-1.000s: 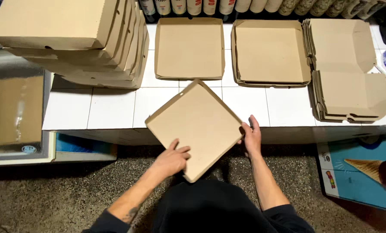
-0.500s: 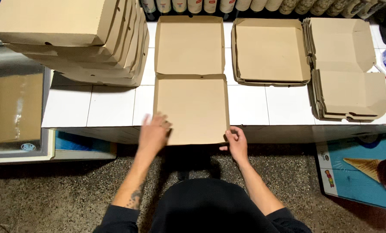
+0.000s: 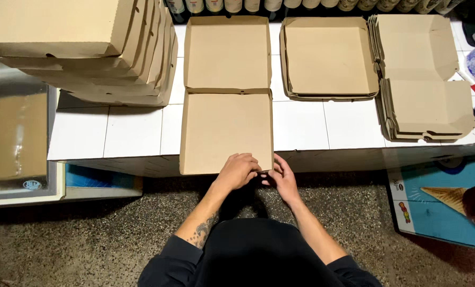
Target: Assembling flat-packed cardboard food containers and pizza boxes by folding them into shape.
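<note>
Cardboard box [image 3: 227, 130] (flat) lengthwise away; hands [image 3: 239, 170] grip edge.

open box [image 3: 227, 95] lies on the counter [image 3: 131, 130], stacked boxes [image 3: 83, 48] left, tray [image 3: 329, 57] and flat blanks [image 3: 426, 74] right.

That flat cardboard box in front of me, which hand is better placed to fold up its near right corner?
Probably the right hand: it sits at the cardboard box's near right corner, while the left hand rests further in along the near edge.

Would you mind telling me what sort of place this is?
Probably a pizza shop's packing corner: folded boxes stacked on a tiled counter, flat blanks piled at the right, bottles behind.
</note>
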